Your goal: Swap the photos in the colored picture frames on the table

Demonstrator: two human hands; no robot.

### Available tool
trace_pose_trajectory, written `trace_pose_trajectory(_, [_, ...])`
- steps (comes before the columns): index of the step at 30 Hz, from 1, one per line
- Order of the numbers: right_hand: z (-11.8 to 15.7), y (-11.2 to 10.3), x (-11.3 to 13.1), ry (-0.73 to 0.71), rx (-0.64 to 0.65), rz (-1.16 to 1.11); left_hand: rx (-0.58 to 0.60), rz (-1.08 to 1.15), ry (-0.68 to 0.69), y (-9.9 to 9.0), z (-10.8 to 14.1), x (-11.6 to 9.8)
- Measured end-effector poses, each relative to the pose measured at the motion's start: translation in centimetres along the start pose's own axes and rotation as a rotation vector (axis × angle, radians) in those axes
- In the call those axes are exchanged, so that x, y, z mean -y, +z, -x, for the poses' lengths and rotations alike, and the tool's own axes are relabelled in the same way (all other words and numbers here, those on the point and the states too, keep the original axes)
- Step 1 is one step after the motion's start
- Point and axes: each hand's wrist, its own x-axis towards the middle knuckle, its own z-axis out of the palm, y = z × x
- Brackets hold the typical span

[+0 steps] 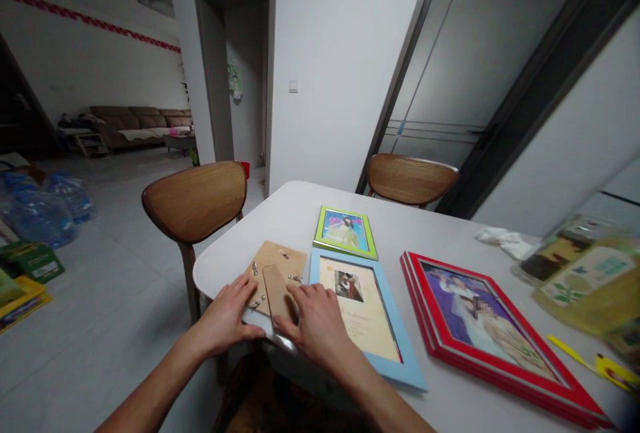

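Two grips lie open — left grip (225,313), right grip (313,323) — flat on a frame's cardboard backing (280,261).

Inspection finds the green picture frame (345,233) obstructing the path ahead of the right hand's fingers (300,303), the blue picture frame (395,326) directly to their right, and a narrow passable strip of bench (393,273) beyond it, bounded farther right by the red picture frame (480,326).

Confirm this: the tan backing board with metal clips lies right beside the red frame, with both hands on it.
Wrong neighbour: the tan backing board lies beside the light blue frame, not the red frame, as the head view shows. The left hand and right hand are on it.
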Motion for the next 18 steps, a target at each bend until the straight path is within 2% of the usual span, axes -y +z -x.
trace_pose_trajectory(3, [-0.7, 1.4, 1.7, 0.039, 0.021, 0.022, -0.029, 0.020, 0.022, 0.3, 0.7, 1.2])
trace_pose_trajectory(6, [-1.0, 2.2, 1.9, 0.048, 0.006, -0.066, -0.100, 0.057, 0.037, 0.9, 1.0, 2.1])
trace_pose_trajectory(9, [-0.9, 1.9, 1.9, 0.044, -0.022, -0.243, -0.142, 0.054, 0.058, 1.2, 0.8, 2.8])
trace_pose_trajectory(11, [-0.6, 0.9, 1.8, 0.031, -0.063, -0.338, -0.200, 0.032, 0.099, 1.1, 0.6, 2.6])
trace_pose_trajectory(13, [-0.2, -0.7, 1.4, 0.011, -0.110, -0.384, -0.282, 0.018, 0.165, 0.8, 0.3, 1.4])
trace_pose_trajectory(15, [0.7, -2.4, 0.2, -0.004, -0.150, -0.389, -0.339, 0.016, 0.232, 0.7, -0.2, -0.7])
trace_pose_trajectory(18, [2.7, -4.5, -2.8, 0.032, -0.172, -0.345, -0.301, 0.016, 0.298, 1.4, -1.2, -4.8])
